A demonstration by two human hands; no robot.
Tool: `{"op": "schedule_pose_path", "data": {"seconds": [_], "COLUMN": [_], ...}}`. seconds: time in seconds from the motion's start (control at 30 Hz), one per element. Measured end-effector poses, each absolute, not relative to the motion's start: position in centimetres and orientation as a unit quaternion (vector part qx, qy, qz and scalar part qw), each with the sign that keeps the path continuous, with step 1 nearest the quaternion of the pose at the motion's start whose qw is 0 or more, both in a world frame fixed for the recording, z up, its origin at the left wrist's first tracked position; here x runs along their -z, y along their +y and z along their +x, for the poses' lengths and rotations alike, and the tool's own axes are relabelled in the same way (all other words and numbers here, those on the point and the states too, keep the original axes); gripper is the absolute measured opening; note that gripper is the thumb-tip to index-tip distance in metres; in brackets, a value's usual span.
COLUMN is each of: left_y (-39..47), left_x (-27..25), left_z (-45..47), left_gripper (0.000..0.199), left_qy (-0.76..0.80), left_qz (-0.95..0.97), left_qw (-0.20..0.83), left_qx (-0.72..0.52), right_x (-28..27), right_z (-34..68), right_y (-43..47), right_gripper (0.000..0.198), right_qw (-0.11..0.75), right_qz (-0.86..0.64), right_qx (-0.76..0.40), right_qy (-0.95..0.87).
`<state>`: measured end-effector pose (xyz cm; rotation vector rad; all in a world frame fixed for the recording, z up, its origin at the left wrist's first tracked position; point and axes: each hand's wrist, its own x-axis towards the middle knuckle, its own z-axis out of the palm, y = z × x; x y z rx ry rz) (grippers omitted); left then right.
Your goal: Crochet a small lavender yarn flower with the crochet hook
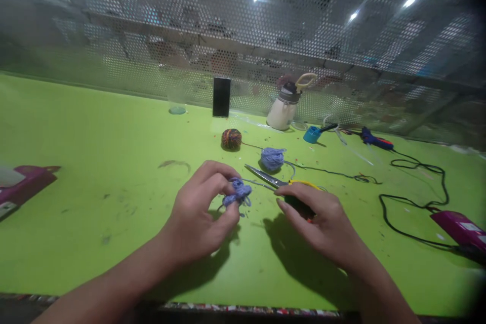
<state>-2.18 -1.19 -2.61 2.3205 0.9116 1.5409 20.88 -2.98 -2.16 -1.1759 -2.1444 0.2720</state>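
Note:
My left hand (pixel 207 207) pinches a small knitted or crocheted piece of periwinkle yarn (pixel 238 192) between thumb and fingers; small loops stick out of it. From this piece a thin strand runs right toward my right hand (pixel 317 212). The fingers of my right hand are curled at the yellow and black handles of a pair of scissors (pixel 268 177). Their blades point left and away from me, slightly parted. Just beyond the blades sits a ball of periwinkle yarn (pixel 272 158). Part of the scissor handles is hidden by my right hand.
Farther back are a multicolored yarn ball (pixel 231 139), a dark phone (pixel 221 97) standing upright, a clear cup (pixel 177 110), a bottle (pixel 283 109) and a blue container (pixel 312 134). A blue glue gun (pixel 375 139) and magenta boxes (pixel 461 228) flank the green table (pixel 114 136); perforated panel (pixel 243 35) behind.

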Motion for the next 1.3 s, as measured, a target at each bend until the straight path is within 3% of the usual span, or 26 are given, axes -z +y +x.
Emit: {"op": "schedule_pose_path", "data": {"seconds": [0.07, 0.23, 0.37, 0.63, 0.83, 0.97, 1.1, 1.2, 1.3], "left_y": [-1.2, -1.2, -1.2, -1.3, -1.3, -1.4, -1.5, -1.5, -1.5], "left_x": [2.8, 3.2, 3.8, 4.2, 3.9, 3.9, 4.1, 4.2, 4.1], "left_z": [-2.1, -1.9, -1.6, -1.4, -1.3, -1.1, -1.1, -1.0, -0.9], "left_gripper": [0.018, 0.018, 0.018, 0.019, 0.02, 0.019, 0.019, 0.018, 0.018], "left_qy": [0.295, 0.281, 0.268, 0.24, 0.276, 0.301, 0.298, 0.287, 0.296], "left_qz": [0.785, 0.788, 0.8, 0.811, 0.787, 0.779, 0.78, 0.783, 0.777], "left_qw": [0.083, 0.05, 0.033, 0.026, 0.075, 0.136, 0.118, 0.104, 0.139], "left_qx": [-0.539, -0.545, -0.535, -0.532, -0.546, -0.534, -0.537, -0.542, -0.538], "right_x": [2.3, 2.5, 2.8, 3.3, 3.8, 3.6, 3.2, 3.0, 2.9], "right_z": [20.4, 17.6, 16.0, 15.9, 16.2, 16.1, 16.0, 16.2, 16.3], "right_y": [-2.9, -3.6, -4.0, -3.6, -3.8, -3.7, -3.5, -3.4, -3.7], "right_gripper": [0.008, 0.02, 0.02, 0.026, 0.018, 0.02, 0.021, 0.015, 0.01], "right_qw": [0.345, 0.422, 0.47, 0.454, 0.519, 0.502, 0.48, 0.496, 0.517], "right_qz": [-0.492, -0.526, -0.513, -0.402, -0.421, -0.368, -0.327, -0.346, -0.347], "right_qx": [-0.145, -0.379, -0.392, -0.669, -0.531, -0.63, -0.689, -0.6, -0.372], "right_qy": [-0.786, -0.634, -0.602, -0.431, -0.521, -0.465, -0.434, -0.524, -0.688]}}
